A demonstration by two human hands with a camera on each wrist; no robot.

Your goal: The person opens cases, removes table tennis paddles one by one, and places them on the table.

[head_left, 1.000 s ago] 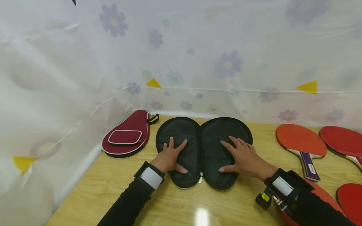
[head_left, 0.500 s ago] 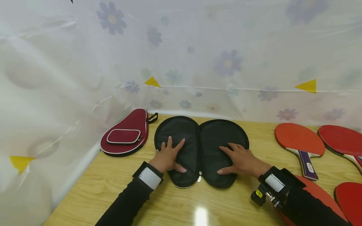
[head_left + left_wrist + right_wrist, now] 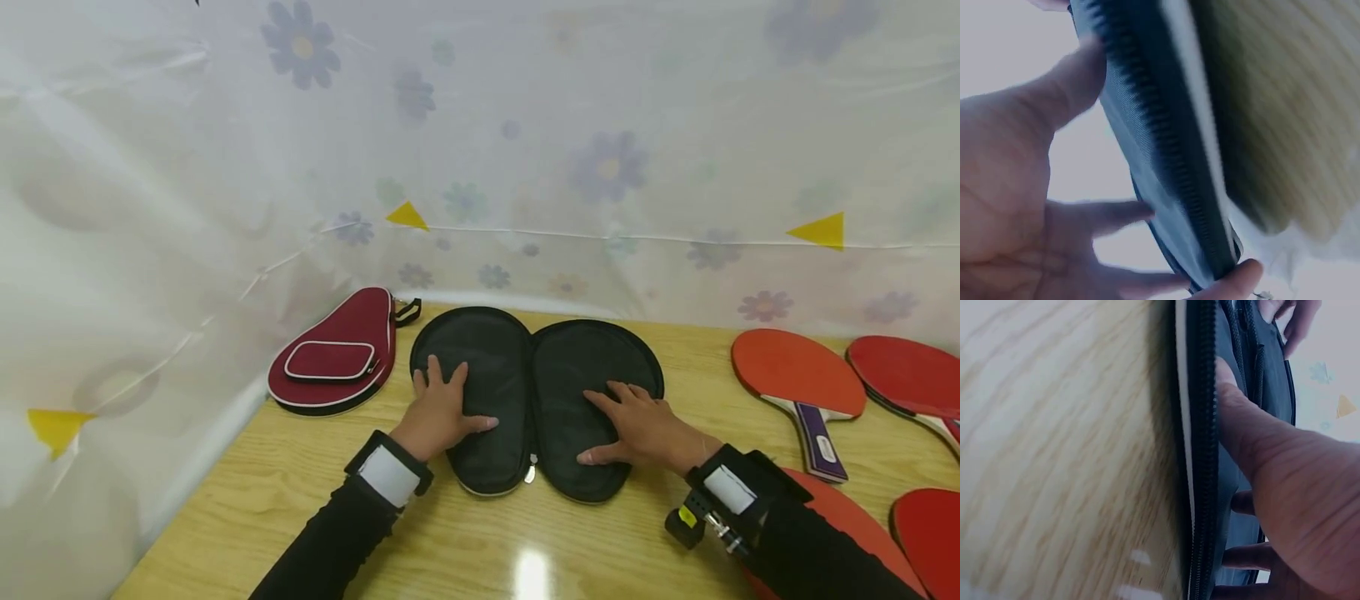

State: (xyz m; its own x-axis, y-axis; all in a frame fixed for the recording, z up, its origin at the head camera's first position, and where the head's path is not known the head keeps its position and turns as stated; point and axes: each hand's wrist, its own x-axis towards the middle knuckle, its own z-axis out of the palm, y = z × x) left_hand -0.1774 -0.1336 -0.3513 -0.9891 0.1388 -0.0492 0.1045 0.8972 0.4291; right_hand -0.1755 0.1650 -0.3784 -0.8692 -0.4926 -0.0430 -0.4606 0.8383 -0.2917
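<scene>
An unzipped table tennis bat case (image 3: 498,358) lies spread flat in the head view, its black lining facing up. Its metal zipper pull (image 3: 531,473) hangs at the near end of the fold between the halves. My left hand (image 3: 435,417) rests at the outer edge of the left half, fingers spread and thumb pointing inward. On the right half, my right hand (image 3: 645,429) lies with fingers apart. The left wrist view has the toothed zipper edge (image 3: 1154,131) beside the fingers. In the right wrist view, the thumb (image 3: 1241,412) touches the lining.
A closed maroon bat case (image 3: 348,333) with a front pocket lies at the back left. Orange-red bat (image 3: 798,371) and red bat (image 3: 907,375) lie at the right, with more bats nearer, partly under the right sleeve. A flowered white sheet (image 3: 525,125) rises behind the wooden table (image 3: 300,500).
My left hand has slid left toward the outer edge of the left half. The right half's far edge has dropped slightly, and my right hand has shifted a little left with it.
</scene>
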